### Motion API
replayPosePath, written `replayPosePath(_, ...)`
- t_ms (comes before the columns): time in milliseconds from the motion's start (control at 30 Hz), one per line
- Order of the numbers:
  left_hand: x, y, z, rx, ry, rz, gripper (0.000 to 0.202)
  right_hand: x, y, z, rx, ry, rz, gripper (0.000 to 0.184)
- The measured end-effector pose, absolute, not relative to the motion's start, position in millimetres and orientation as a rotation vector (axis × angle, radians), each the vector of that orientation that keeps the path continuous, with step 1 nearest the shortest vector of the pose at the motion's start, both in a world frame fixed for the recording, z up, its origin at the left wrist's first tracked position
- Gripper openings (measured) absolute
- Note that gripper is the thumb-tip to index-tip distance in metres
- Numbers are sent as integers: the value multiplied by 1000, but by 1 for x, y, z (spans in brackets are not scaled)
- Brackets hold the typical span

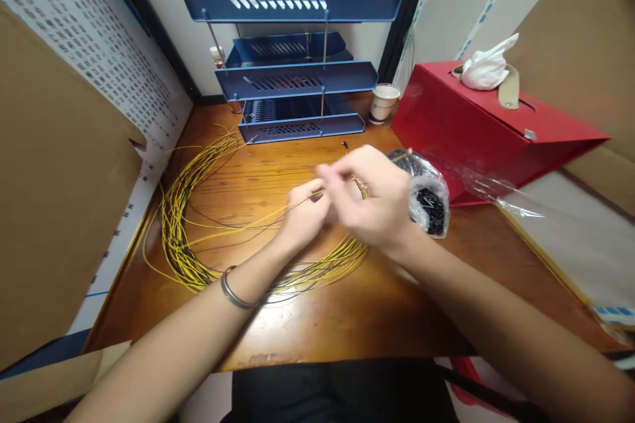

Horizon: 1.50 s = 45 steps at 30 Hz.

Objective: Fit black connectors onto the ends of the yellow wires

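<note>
A large loose coil of thin yellow and dark wires (173, 225) lies on the wooden table, looping round under my hands. Near the middle of the coil, my left hand (306, 215) is closed, with a yellow wire running into its fingers. Just right of it and slightly higher, my right hand (374, 195) is pinched on the wire, its fingertips blurred by motion. Part of the coil's right side is hidden behind my right hand. A metal bangle (237, 289) circles my left wrist.
A blue tiered file rack (297, 82) stands at the back, with a paper cup (383, 104) beside it. On the right are a red tissue box (461, 125) and a clear plastic bag (419, 178) with black items. Cardboard (64, 178) borders the left side.
</note>
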<state>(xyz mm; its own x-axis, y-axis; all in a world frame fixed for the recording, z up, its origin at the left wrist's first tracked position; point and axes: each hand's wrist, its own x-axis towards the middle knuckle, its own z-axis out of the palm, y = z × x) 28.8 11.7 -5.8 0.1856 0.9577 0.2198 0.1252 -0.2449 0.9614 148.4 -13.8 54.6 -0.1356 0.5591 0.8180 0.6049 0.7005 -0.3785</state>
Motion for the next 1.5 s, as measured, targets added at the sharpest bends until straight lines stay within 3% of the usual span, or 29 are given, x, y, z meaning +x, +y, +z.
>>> replayPosePath(167,26,12,-1,1310,1130,1197,31,189,-14,19,-1277,-1525,245,46)
replayPosePath(367,23,10,2,1288,1159,1261,35,174,-25,3,-1309,-1703,529,21)
replayPosePath(567,20,4,1,1378,1156,1280,30,177,-20,-3,-1297,-1351,889,38)
replayPosePath(767,19,1,-1,1475,1106,1127,34,188,-12,3,-1211,-1318,831,20)
replayPosePath(1500,18,-1,-10,1596,1058,1154,25,181,-20,-6,-1190,-1393,662,16)
